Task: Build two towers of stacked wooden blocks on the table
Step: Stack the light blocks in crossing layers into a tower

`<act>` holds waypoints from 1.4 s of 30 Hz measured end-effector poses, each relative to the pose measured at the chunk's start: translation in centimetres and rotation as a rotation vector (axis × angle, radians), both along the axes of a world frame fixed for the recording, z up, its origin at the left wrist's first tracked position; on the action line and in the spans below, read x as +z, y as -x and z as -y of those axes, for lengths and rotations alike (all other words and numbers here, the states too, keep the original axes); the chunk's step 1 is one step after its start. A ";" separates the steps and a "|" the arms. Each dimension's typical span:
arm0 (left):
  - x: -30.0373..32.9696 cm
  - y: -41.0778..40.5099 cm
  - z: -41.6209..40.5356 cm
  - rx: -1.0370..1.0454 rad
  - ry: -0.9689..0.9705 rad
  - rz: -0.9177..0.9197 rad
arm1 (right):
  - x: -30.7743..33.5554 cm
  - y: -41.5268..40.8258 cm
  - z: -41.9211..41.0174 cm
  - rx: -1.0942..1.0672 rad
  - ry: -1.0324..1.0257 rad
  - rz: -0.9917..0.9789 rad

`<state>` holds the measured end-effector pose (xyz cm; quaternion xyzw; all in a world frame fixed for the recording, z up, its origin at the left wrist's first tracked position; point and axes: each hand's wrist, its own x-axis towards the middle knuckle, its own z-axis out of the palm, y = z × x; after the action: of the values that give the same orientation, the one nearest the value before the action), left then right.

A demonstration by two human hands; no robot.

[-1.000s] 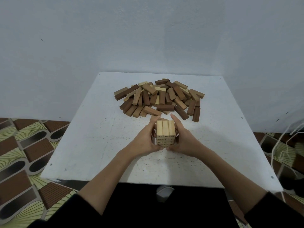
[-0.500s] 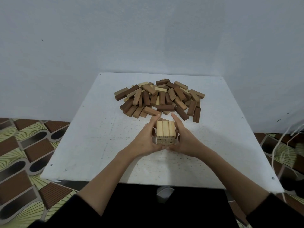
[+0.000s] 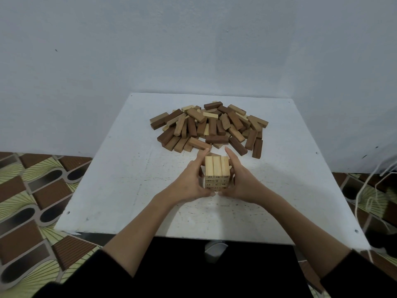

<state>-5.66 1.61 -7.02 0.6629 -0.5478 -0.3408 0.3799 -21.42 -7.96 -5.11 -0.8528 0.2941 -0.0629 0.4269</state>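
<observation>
The step in hand looks like squaring up the first tower [image 3: 217, 173], a short stack of pale blocks with three laid side by side on top and more layers under them (how many I cannot count for sure). The left hand [image 3: 191, 181] presses its left side and the right hand [image 3: 242, 181] its right side. The fingers of both lie mostly straight along the stack's walls and the thumbs meet low at its near face, so the hands clasp it between them rather than curl round any single block.

The tower stands on the white table [image 3: 120, 190], just on the near side of the loose heap of blocks [image 3: 209, 127]. The nearest blocks of the heap lie just beyond the fingertips.

By my reckoning the task is early: one low tower, no second one begun. The next move calls for letting go gently, then reaching over the tower to the heap for fresh blocks, laid crosswise to the top layer.

Bare table lies to the left and right of the tower, either side fit for the second. The near table edge is well apart from it.
</observation>
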 end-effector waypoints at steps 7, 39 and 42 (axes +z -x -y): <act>-0.1 0.3 -0.1 0.010 -0.056 -0.024 | -0.1 -0.1 0.1 0.003 0.020 -0.041; 2.7 2.8 0.2 0.364 0.078 -0.686 | 0.2 -1.7 -2.0 -0.479 -0.467 0.510; 3.0 3.6 0.5 0.320 0.062 -0.733 | 0.1 -2.4 -2.4 -0.485 -0.560 0.518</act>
<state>-9.29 1.15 -4.03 0.5624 -0.2760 -0.4746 0.6183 -19.00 -5.52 -5.03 -0.5669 0.3749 -0.2904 0.6736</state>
